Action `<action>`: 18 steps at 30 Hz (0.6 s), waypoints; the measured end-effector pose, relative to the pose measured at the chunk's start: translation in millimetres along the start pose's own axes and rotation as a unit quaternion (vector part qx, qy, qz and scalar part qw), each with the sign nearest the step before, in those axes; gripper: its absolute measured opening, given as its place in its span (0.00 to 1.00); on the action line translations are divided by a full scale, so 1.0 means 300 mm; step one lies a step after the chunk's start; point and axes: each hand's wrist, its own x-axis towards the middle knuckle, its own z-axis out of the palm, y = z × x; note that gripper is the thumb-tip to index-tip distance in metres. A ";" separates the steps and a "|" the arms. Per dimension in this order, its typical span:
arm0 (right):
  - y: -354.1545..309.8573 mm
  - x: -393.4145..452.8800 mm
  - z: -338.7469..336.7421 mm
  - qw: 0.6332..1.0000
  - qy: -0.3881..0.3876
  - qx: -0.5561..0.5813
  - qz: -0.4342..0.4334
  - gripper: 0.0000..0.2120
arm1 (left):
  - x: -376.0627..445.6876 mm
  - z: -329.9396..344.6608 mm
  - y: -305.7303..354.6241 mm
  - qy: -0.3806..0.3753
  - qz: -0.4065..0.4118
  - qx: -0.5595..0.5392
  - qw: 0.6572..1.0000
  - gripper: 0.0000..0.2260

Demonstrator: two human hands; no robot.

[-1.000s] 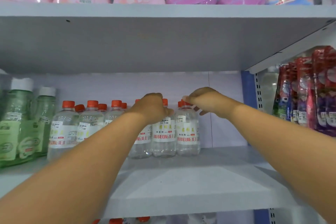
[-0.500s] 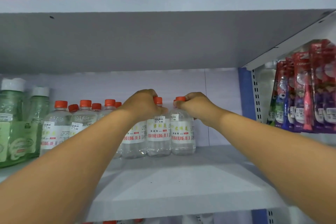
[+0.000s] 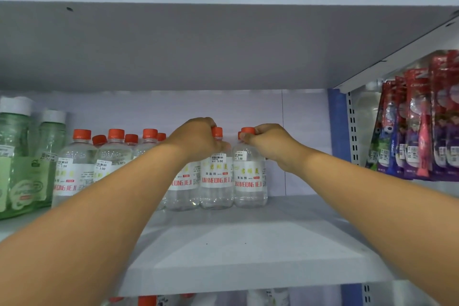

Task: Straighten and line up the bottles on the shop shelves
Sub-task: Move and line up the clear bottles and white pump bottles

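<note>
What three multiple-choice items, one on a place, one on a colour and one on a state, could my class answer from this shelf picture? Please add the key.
1. Where do the green bottles stand relative to the clear bottles?
A. To their left
B. To their right
C. On the shelf above

2. What colour are the clear bottles' caps?
A. Blue
B. Orange-red
C. White

3. What is the right hand doing?
A. Hanging free of everything
B. Gripping the top of the rightmost clear bottle
C. Holding a toothbrush pack

Key:
1 A, they fill the shelf's left end.
2 B, every cap in the row is orange-red.
3 B, its fingers close around that bottle's cap, while the left hand grips the neighbouring top.
</note>
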 end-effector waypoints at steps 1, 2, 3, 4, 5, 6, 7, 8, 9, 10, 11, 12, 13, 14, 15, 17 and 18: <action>-0.001 -0.001 0.000 1.000 -0.001 0.001 0.000 0.14 | 0.000 -0.001 0.001 0.000 0.002 0.005 1.000 0.26; -0.001 -0.003 -0.001 1.000 -0.002 0.004 -0.002 0.14 | 0.001 -0.001 0.001 0.000 0.003 0.009 1.000 0.26; -0.001 -0.004 -0.001 1.000 -0.003 0.010 -0.004 0.14 | 0.002 -0.001 0.002 -0.003 0.002 0.011 1.000 0.25; 0.000 -0.006 0.000 1.000 -0.003 0.014 -0.005 0.14 | 0.004 0.001 0.001 -0.006 0.001 0.013 1.000 0.25; -0.001 -0.008 0.001 1.000 -0.003 0.016 -0.007 0.14 | 0.006 0.002 0.000 -0.009 0.000 0.014 1.000 0.25; -0.002 -0.009 0.003 1.000 -0.002 0.017 -0.007 0.13 | 0.009 0.003 -0.002 -0.010 -0.001 0.012 1.000 0.26; 0.002 -0.008 0.005 1.000 0.000 0.017 -0.006 0.14 | 0.010 0.006 -0.006 -0.009 -0.001 0.009 1.000 0.28; 0.005 -0.008 0.007 1.000 0.002 0.014 -0.004 0.14 | 0.008 0.008 -0.011 -0.006 -0.001 0.006 1.000 0.31; 0.007 -0.012 0.006 1.000 0.001 0.009 -0.003 0.14 | 0.001 0.009 -0.013 -0.003 -0.004 -0.002 1.000 0.34; 0.004 -0.023 0.002 1.000 -0.003 0.005 -0.003 0.16 | -0.007 0.010 -0.016 0.001 -0.009 -0.016 1.000 0.38; -0.001 -0.037 -0.006 1.000 -0.009 -0.002 0.001 0.18 | -0.018 0.009 -0.016 0.006 -0.016 -0.035 0.999 0.40; -0.011 -0.058 -0.016 1.000 -0.016 -0.012 0.010 0.23 | -0.031 0.005 -0.014 0.010 -0.023 -0.052 0.998 0.41; -0.024 -0.082 -0.027 0.999 -0.024 -0.028 0.024 0.29 | -0.051 -0.007 -0.004 0.016 -0.033 -0.065 0.997 0.41; -0.043 -0.117 -0.039 0.997 -0.033 -0.055 0.040 0.34 | -0.078 -0.022 0.007 0.024 -0.044 -0.076 0.996 0.41; -0.064 -0.156 -0.049 0.995 -0.034 -0.079 0.051 0.37 | -0.117 -0.040 0.021 0.033 -0.054 -0.094 0.994 0.40; -0.104 -0.255 -0.064 0.996 -0.019 -0.076 0.035 0.35 | -0.230 -0.066 0.041 0.045 -0.065 -0.160 0.984 0.39; -0.128 -0.330 -0.066 0.999 -0.011 -0.050 0.013 0.32 | -0.306 -0.074 0.046 0.051 -0.061 -0.194 0.978 0.38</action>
